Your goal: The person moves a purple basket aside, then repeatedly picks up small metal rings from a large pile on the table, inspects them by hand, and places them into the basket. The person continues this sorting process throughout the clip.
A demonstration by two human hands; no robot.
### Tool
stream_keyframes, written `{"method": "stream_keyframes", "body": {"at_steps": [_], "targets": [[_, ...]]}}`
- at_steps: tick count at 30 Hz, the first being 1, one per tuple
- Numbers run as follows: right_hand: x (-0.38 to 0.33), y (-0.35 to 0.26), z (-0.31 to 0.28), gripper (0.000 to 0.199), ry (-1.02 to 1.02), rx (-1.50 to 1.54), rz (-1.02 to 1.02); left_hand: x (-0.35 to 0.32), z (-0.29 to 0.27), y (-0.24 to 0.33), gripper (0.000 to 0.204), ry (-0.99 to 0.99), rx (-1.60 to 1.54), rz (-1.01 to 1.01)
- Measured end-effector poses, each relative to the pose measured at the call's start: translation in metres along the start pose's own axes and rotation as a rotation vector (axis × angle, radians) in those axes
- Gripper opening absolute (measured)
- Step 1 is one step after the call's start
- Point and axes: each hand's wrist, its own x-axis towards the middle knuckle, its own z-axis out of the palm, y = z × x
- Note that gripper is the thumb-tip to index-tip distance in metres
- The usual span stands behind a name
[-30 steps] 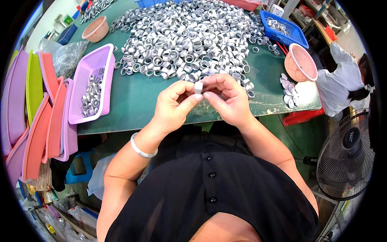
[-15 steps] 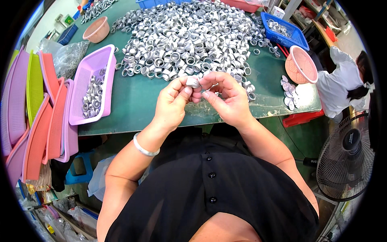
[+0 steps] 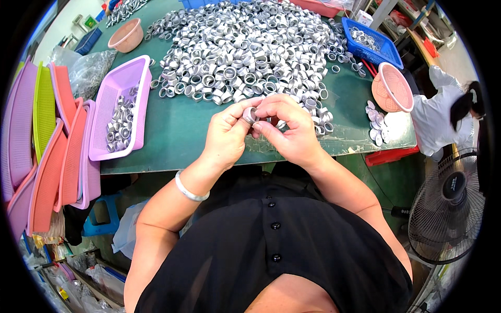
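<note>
A small silver-grey metal ring (image 3: 250,115) is pinched between the thumb and fingers of my left hand (image 3: 225,134), its open side tilted toward my right. My right hand (image 3: 293,131) has its thumb and forefinger closed at the ring's right edge. Whether those fingertips also hold some small piece is hidden. Another grey ring (image 3: 282,125) shows by the curled fingers of my right hand; I cannot tell if it is held or lies on the table. Just beyond both hands spreads a large heap of similar metal rings (image 3: 250,57).
On the green table (image 3: 172,141), a purple basket (image 3: 142,104) of metal parts stands left. Right are flat silver discs (image 3: 377,125), a pink basket (image 3: 392,86) and a blue basket (image 3: 373,49). Stacked baskets (image 3: 47,156) crowd the left; a fan (image 3: 448,206) stands right, near another person (image 3: 443,115).
My hands have come closer together. The ring has turned so that its opening shows, and my right fingertips have moved left onto its edge.
</note>
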Motion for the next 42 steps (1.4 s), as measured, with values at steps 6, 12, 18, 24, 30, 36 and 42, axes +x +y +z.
{"method": "stream_keyframes", "body": {"at_steps": [6, 12, 18, 24, 30, 36, 42], "targets": [[-0.003, 0.001, 0.006, 0.025, 0.058, 0.073, 0.117, 0.003, -0.001, -0.002, 0.03, -0.018, -0.03, -0.001], [-0.004, 0.002, 0.009, 0.037, 0.114, -0.005, 0.036, 0.002, -0.001, -0.001, 0.03, -0.028, -0.135, -0.046], [-0.001, 0.001, 0.001, 0.042, 0.1, -0.181, -0.107, -0.002, -0.016, -0.004, 0.026, -0.151, -0.305, -0.159], [-0.006, 0.005, 0.001, 0.041, 0.113, -0.025, -0.047, -0.002, -0.013, -0.005, 0.025, -0.137, -0.076, 0.042], [-0.007, 0.011, 0.0, 0.039, 0.122, 0.031, -0.061, -0.002, -0.011, -0.004, 0.029, -0.096, -0.032, 0.091], [-0.007, 0.01, -0.002, 0.04, 0.109, 0.05, -0.045, -0.002, -0.005, 0.002, 0.033, -0.104, -0.043, 0.132], [-0.008, 0.009, -0.001, 0.04, 0.108, 0.087, -0.018, -0.002, -0.005, 0.001, 0.034, -0.09, 0.023, 0.168]]}}
